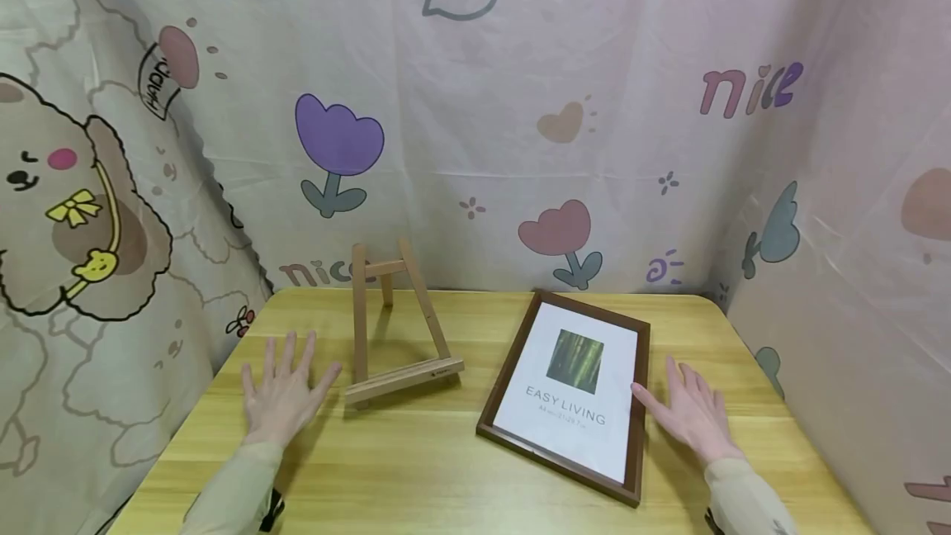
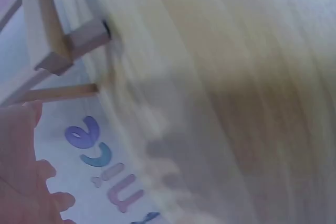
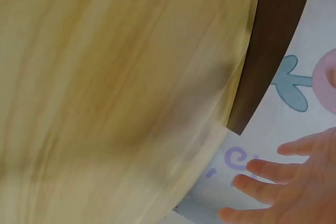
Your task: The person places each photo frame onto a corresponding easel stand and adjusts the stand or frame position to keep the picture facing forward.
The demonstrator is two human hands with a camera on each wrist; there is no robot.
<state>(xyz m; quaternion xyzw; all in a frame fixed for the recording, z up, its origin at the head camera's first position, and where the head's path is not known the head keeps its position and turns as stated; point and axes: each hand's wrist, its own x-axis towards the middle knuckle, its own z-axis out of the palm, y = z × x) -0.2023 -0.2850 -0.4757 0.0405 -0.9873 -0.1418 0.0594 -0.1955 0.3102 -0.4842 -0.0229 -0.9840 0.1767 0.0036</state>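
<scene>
A small wooden easel (image 1: 404,381) stands on the table, left of the middle, its ledge toward me. To its left my left hand (image 1: 278,403) is spread with fingers apart, holding nothing; the left wrist view shows the hand (image 2: 23,166) beside the easel's ledge end (image 2: 89,38). Right of the middle lies a brown picture frame (image 1: 562,469) with a white insert (image 1: 565,444) reading "EASY LIVING". My right hand (image 1: 694,415) is at the frame's right side, fingers extended, thumb over its edge; whether it touches is unclear. In the right wrist view the frame's side (image 3: 273,40) appears near the fingers.
The light wood table (image 1: 401,469) has rounded far corners. Behind it and along both sides hangs a printed cloth (image 1: 461,106) with flowers, hearts and a cartoon bear. The easel and the frame are set apart, with bare wood between them.
</scene>
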